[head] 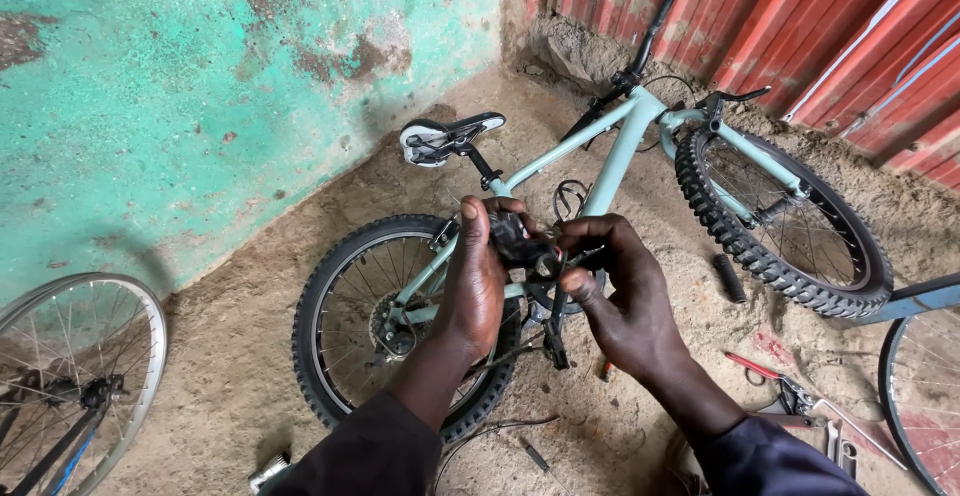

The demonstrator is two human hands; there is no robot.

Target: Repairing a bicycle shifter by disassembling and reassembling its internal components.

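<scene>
- We hold a small black bike part [515,239] up in front of us, above the pale green bicycle [610,151] lying on its side on the dirt floor [250,326].
- Our left hand [478,276] is wrapped round the part from the left, fingers closed on it.
- Our right hand [618,291] pinches its right end between thumb and fingers, where a thin black cable [565,196] loops out.
- We judge this to be the step of working the part loose or adjusting it in hand; the next move calls for a steady left grip while the right fingers turn or pull.
- Pliers [775,381] with red handles lie on the ground to our right, a screwdriver [535,456] near our sleeves, and a loose wheel [75,376] stands at far left.
</scene>
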